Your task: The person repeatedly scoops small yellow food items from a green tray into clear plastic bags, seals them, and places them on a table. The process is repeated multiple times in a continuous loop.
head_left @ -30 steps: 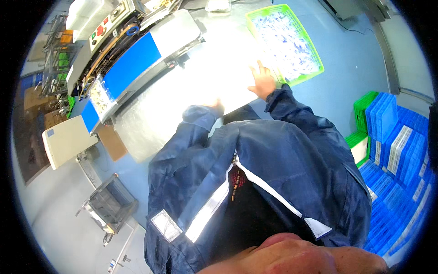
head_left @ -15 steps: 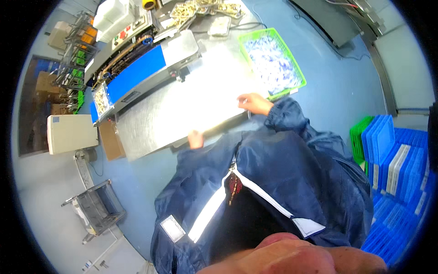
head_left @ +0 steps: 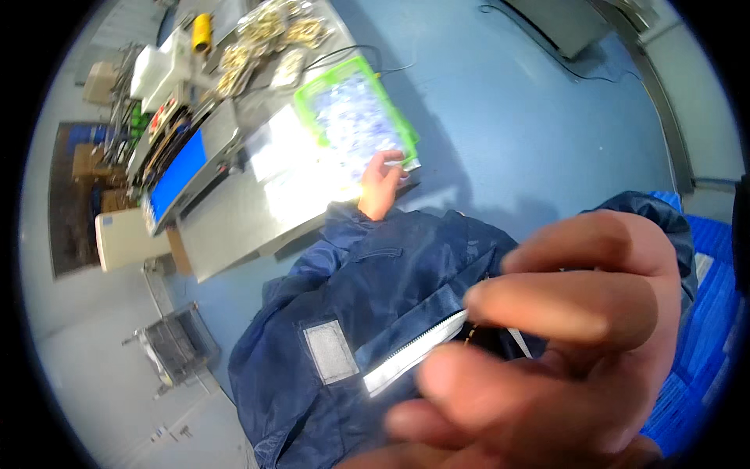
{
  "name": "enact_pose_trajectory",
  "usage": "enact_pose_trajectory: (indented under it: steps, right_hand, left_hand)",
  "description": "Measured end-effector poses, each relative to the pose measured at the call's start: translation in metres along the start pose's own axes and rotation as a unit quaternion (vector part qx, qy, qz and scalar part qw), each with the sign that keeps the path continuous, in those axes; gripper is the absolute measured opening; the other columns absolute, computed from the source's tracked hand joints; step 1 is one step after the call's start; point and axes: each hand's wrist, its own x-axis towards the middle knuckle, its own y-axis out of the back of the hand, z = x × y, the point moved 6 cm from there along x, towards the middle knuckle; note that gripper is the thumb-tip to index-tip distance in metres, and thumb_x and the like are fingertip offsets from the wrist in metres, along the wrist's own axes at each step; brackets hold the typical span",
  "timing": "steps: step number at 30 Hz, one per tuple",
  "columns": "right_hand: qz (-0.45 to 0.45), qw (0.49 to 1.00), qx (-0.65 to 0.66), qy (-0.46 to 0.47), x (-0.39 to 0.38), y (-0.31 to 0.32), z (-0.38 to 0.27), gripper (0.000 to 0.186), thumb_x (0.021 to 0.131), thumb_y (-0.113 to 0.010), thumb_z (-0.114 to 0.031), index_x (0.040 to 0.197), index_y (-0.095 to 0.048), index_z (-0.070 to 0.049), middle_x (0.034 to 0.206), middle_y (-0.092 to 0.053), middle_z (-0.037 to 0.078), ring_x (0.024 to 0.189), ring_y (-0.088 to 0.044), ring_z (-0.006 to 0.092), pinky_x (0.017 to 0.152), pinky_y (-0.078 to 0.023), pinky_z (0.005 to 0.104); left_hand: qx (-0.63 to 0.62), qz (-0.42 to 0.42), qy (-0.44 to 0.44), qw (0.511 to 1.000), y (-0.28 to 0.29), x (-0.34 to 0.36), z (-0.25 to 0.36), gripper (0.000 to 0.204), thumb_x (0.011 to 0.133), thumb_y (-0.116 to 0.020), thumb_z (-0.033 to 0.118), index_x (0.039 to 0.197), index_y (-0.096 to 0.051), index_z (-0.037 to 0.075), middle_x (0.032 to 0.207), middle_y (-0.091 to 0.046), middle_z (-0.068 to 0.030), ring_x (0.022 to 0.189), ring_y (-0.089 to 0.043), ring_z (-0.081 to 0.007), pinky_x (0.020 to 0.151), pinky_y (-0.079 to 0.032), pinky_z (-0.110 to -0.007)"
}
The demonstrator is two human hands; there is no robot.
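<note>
My left hand [head_left: 380, 185] reaches over the near edge of the metal table [head_left: 226, 234], at the near corner of a green plastic basket [head_left: 401, 121]. Its fingers are apart, and I see nothing held in them. Many small white-and-blue packets [head_left: 355, 117] fill the basket. My right hand [head_left: 578, 328] is raised close to the camera and looms large at the lower right. The fingers of that hand are loosely bent with gaps between them, and no held thing shows. Behind it lies part of my dark blue jacket [head_left: 312, 289].
A machine with a blue conveyor belt [head_left: 178, 173] stands on the table's left. Farther back lie clear trays of yellowish pieces [head_left: 273, 23] and a yellow roll [head_left: 201, 33]. Blue stacked crates [head_left: 707, 313] stand at the right. A grey cart [head_left: 173, 344] sits at the lower left.
My left hand has moved along the table edge to the basket. My right hand has left the table and come up near the camera. The view has shifted and turned.
</note>
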Motion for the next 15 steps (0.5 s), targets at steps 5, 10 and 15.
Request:
enact_pose_trajectory:
  steps: [5,10,15]
  right_hand:
    - [0.082,0.989,0.021,0.125,-0.026,0.030,0.089,0.032,0.069,-0.073,-0.023,0.099,-0.068,-0.012,0.086,-0.060,0.008,0.072,-0.059,0.0224,0.063,-0.049,0.0338]
    - [-0.055,0.990,-0.110,-0.063,-0.062,0.039,0.373,0.026,0.088,-0.061,-0.011,0.113,-0.064,-0.005,0.093,-0.061,0.014,0.084,-0.061,0.0309,0.074,-0.050,0.0375]
    - [-0.005,0.881,-0.265,-0.392,-0.326,0.201,0.660,0.034,0.092,-0.058,-0.019,0.120,-0.061,0.000,0.112,-0.064,0.019,0.109,-0.060,0.0335,0.094,-0.047,0.0375]
  left_hand:
    - [0.121,0.055,0.043,0.990,-0.068,0.048,0.022,0.030,0.088,-0.057,0.008,0.118,-0.058,0.005,0.091,-0.062,-0.0072,0.083,-0.060,-0.0149,0.072,-0.048,-0.028]
    - [0.220,0.173,-0.125,0.952,-0.018,0.159,0.029,0.038,0.084,-0.059,0.005,0.122,-0.053,0.001,0.110,-0.059,-0.0139,0.094,-0.060,-0.0236,0.079,-0.049,-0.033]
    - [0.413,0.348,-0.184,0.821,0.060,0.280,0.045,0.056,0.076,-0.066,0.013,0.127,-0.049,0.000,0.122,-0.054,-0.0220,0.115,-0.050,-0.0386,0.099,-0.040,-0.045]
